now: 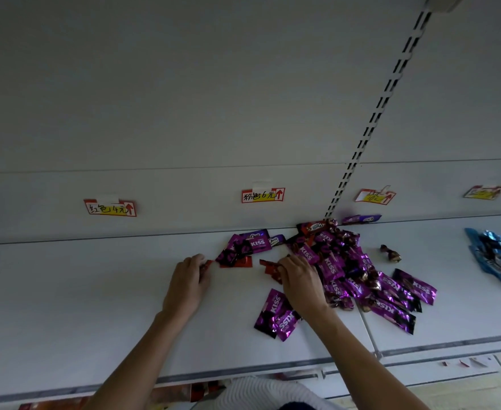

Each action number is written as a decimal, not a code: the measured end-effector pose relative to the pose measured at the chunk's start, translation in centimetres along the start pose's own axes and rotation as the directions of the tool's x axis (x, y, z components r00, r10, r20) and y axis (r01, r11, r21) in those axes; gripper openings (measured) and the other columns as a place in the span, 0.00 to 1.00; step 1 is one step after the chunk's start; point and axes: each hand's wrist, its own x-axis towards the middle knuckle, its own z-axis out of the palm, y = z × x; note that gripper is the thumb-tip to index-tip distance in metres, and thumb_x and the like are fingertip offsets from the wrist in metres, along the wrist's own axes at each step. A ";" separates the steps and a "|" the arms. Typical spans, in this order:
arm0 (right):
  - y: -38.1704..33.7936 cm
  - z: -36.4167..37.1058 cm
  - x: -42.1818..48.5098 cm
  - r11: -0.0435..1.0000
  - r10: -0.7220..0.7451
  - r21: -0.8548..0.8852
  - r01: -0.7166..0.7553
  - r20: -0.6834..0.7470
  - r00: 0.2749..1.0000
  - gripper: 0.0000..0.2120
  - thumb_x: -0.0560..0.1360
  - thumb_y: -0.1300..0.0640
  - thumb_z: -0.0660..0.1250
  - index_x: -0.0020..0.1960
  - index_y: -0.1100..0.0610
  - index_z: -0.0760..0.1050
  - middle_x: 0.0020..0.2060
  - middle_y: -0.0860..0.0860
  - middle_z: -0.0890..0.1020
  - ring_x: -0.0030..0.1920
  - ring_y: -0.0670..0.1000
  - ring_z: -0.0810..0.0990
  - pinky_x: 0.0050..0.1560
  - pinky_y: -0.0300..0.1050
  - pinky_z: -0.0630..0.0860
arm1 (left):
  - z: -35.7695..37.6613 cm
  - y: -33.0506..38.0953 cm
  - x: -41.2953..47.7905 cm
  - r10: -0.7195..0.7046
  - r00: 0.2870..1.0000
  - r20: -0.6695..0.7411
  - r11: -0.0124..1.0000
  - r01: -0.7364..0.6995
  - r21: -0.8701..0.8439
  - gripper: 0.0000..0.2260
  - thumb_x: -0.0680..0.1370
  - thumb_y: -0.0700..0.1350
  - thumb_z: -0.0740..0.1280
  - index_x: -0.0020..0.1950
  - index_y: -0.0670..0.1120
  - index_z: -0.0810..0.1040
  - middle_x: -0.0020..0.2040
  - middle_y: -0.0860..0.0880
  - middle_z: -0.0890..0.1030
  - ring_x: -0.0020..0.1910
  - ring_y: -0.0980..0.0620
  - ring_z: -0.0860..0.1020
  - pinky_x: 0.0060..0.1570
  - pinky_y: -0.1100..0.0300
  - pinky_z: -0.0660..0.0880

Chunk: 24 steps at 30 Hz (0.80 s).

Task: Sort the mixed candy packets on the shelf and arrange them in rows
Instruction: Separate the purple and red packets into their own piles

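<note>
On the white shelf (65, 291), the left hand (188, 284), just left of the frame's centre, pinches a small red packet (207, 265) at its fingertips. The right hand (299, 281), at centre, curls its fingers round a second red packet (268, 268). A heap of purple KISS packets (346, 270) lies right of centre, beside the right hand. Two overlapping purple packets (275, 318) lie below that hand. Blue packets (497, 255) sit at the right edge. Handwritten price labels (263, 195) line the back panel.

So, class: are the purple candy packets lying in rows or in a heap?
In a heap: the purple packets overlap at mixed angles on the shelf.
</note>
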 end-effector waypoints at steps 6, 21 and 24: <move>1.1 -0.3 -0.3 0.999 -0.041 0.021 0.039 0.068 0.997 0.08 0.76 0.61 0.64 0.53 0.60 0.79 0.52 0.53 0.81 0.53 0.55 0.79 0.52 0.54 0.77 | 0.1 2.0 -0.7 0.139 0.986 -0.088 0.986 -0.146 -0.081 0.09 0.80 0.39 0.59 0.56 0.40 0.76 0.46 0.44 0.81 0.42 0.47 0.79 0.41 0.56 0.74; 0.9 -2.8 0.1 0.988 0.099 -0.145 -0.052 0.339 0.936 0.24 0.76 0.48 0.64 0.70 0.50 0.66 0.65 0.48 0.70 0.66 0.50 0.64 0.67 0.48 0.62 | 2.8 3.8 1.3 0.252 0.947 0.199 0.942 -0.287 0.173 0.17 0.80 0.44 0.60 0.69 0.47 0.68 0.69 0.50 0.68 0.66 0.49 0.65 0.63 0.59 0.67; 0.8 -2.7 0.2 0.989 0.102 -0.142 -0.051 0.374 0.922 0.24 0.74 0.47 0.65 0.69 0.49 0.67 0.63 0.49 0.71 0.64 0.51 0.65 0.66 0.49 0.63 | 2.8 4.0 1.4 0.227 0.954 0.197 0.940 -0.268 0.211 0.17 0.80 0.44 0.59 0.69 0.50 0.68 0.72 0.51 0.65 0.68 0.48 0.63 0.63 0.57 0.66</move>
